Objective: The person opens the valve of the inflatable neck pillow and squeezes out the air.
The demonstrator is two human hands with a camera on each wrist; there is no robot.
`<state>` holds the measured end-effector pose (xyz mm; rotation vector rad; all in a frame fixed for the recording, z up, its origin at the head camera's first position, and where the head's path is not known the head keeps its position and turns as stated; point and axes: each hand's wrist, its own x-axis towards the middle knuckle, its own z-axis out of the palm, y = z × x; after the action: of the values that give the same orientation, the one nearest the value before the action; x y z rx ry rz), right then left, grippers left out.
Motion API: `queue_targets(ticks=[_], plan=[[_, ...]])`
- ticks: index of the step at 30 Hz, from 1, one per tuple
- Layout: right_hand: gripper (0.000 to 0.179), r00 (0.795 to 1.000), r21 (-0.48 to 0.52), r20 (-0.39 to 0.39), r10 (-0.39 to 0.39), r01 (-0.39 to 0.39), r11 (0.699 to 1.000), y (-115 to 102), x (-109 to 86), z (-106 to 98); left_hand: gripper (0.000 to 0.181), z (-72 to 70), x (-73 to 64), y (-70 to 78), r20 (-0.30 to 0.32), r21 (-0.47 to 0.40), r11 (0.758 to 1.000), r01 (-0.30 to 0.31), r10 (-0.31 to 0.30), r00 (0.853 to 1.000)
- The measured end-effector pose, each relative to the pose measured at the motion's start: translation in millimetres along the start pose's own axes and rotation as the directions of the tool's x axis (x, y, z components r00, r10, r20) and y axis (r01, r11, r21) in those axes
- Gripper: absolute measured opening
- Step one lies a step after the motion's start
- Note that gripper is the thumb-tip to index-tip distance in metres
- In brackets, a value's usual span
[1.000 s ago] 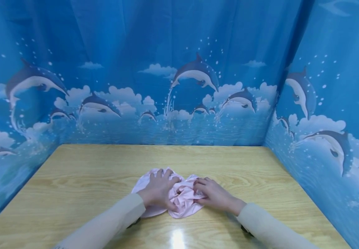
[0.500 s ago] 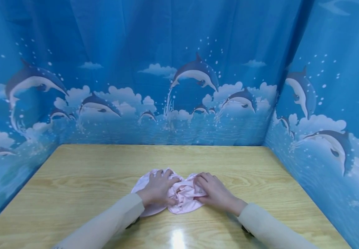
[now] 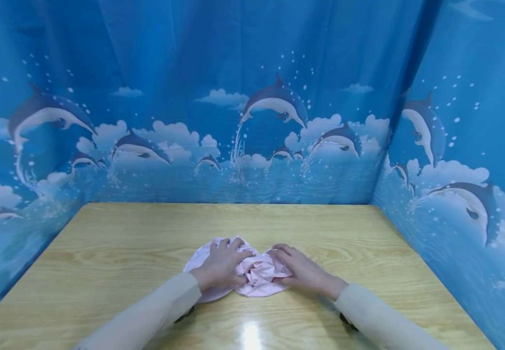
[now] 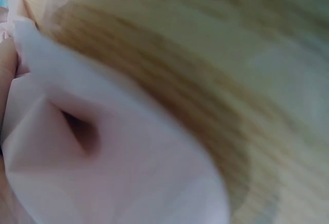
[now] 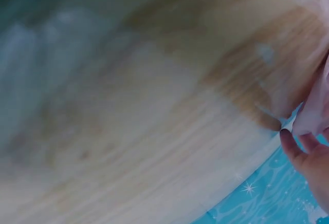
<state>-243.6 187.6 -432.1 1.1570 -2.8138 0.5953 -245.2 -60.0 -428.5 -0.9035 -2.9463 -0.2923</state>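
Observation:
A pale pink cloth [image 3: 258,274], crumpled and gathered in its middle, lies on the table between the two hands. Its left part spreads out in a rounded, smoother lobe. My left hand [image 3: 220,265] lies over that part and grips the gathered fabric between thumb and spread, bent fingers. On the other side, my right hand [image 3: 300,270] holds the cloth's right end, thumb below and fingers above. In the left wrist view, a loose fold of pink cloth [image 4: 133,157] fills the lower left. The right wrist view shows fingertips [image 5: 293,147] at the cloth's edge.
The wood-grain table [image 3: 147,233] extends around the cloth on all sides. Blue curtains [image 3: 191,97] printed with dolphins and clouds stand behind it and along both sides. A bright light reflection lies on the table's near part.
The right hand has shifted its grip on the cloth's right end, and the cloth's near edge has drawn slightly away from the person. The left hand has barely moved.

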Motion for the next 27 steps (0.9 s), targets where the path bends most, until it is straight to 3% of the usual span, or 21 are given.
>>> queue_targets(ticks=[3, 7, 16, 23, 27], plan=[[0.069, 0.998, 0.064, 0.052, 0.030, -0.033, 0.997, 1, -0.7, -1, 0.065, 0.8, -0.5, -0.3, -0.005, -0.019, 1.000, 0.001, -0.001, 1.000], [0.072, 0.997, 0.060, 0.068, 0.029, -0.033, 0.998, 2, -1.1, -1, 0.065, 0.5, -1.7, -0.5, -0.008, -0.032, 0.999, -0.002, 0.001, 1.000], [0.061, 0.999, -0.046, 0.029, -0.043, 0.044, 0.998, 6, -0.8, 2, 0.066, 2.5, -2.9, -2.6, -0.045, -0.026, 1.000, -0.005, 0.004, 0.999], [0.050, 0.995, -0.089, -0.003, -0.098, 0.098, 0.991, 8, -0.2, 4, 0.068, 3.8, -4.9, -7.4, -0.123, -0.069, 0.997, -0.047, 0.038, 0.992], [0.043, 0.989, -0.127, -0.034, -0.144, 0.139, 0.982, 9, 0.4, 5, 0.079, 1.8, -7.6, -10.7, -0.081, -0.140, 0.989, -0.037, 0.025, 0.996]])
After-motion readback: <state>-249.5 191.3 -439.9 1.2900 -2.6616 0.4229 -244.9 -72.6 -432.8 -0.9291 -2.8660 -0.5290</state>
